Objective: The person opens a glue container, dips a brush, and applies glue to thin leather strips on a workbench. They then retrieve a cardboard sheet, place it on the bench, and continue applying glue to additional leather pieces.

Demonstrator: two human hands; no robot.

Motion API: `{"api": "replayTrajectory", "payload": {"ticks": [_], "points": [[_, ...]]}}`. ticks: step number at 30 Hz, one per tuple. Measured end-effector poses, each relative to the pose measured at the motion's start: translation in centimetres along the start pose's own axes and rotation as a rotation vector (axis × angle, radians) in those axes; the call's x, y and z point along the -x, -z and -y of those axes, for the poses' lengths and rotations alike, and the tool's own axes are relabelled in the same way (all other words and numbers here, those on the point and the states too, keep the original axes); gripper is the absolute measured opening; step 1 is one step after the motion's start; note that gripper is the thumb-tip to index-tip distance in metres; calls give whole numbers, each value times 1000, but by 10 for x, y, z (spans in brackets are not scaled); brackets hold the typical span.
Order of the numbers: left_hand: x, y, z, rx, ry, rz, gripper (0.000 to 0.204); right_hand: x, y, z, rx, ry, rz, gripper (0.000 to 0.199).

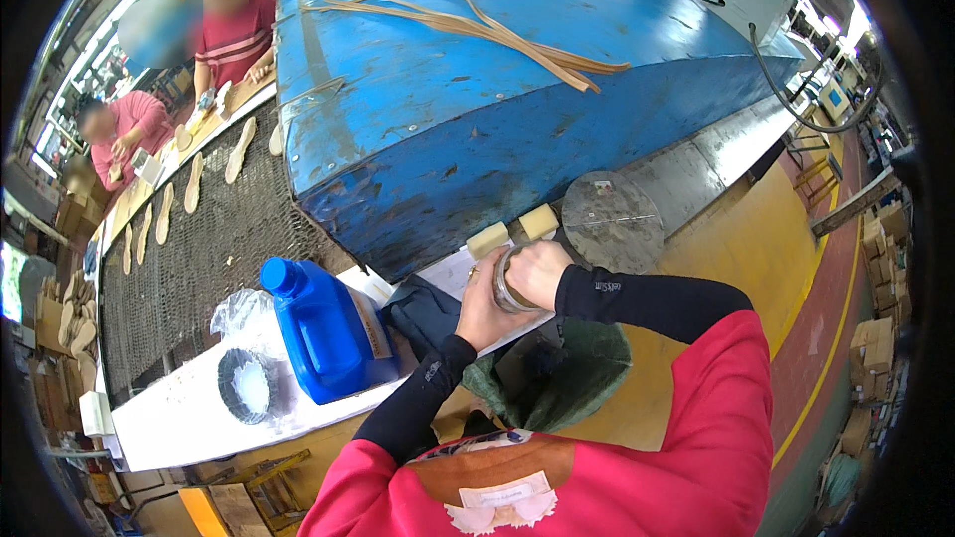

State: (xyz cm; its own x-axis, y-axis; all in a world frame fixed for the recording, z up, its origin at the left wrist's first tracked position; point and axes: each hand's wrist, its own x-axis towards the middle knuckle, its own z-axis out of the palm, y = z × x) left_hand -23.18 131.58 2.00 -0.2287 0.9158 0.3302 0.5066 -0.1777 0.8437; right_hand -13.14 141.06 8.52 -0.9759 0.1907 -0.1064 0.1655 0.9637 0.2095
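Observation:
My left hand (pixel 484 306) is wrapped round the side of a small round can (pixel 503 288), held up over the edge of the white worktop. Curled fingers of my right hand (pixel 538 273) reach into the mouth of that can; their tips, and anything they grip, are hidden. Just beyond the can, two pale yellow sponge blocks (pixel 487 240) sit side by side. Beneath my left wrist lies a dark cloth (pixel 422 314). A blue plastic jug (pixel 323 333) with a blue cap stands to the left, beside a dark bowl (pixel 248 387) with white stuff inside.
A big blue machine housing (pixel 398 169) fills the far side, with tan strips (pixel 477 28) on top. Left of it, a mesh conveyor (pixel 214 249) carries several insoles (pixel 193 182). Two people work beyond. A round grey plate (pixel 612 222) lies right; a green sack (pixel 567 378) hangs below my hands.

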Motion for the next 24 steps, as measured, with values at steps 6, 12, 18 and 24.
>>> {"api": "replayTrajectory", "payload": {"ticks": [6, 12, 18, 24], "points": [[3, -3, -2, 41, 0, -26, 94, 0, -1, 5, 4, -73, 62, 7], [3, -6, -9, 29, -57, -87, 87, 4, -4, 6, -4, -103, 164, 7], [4, -8, -13, 50, -64, -95, 84, 12, -8, 2, -6, -71, 124, 7], [4, -14, -14, -5, -34, -94, 84, 15, -10, 1, 6, -120, 163, 8]]}}
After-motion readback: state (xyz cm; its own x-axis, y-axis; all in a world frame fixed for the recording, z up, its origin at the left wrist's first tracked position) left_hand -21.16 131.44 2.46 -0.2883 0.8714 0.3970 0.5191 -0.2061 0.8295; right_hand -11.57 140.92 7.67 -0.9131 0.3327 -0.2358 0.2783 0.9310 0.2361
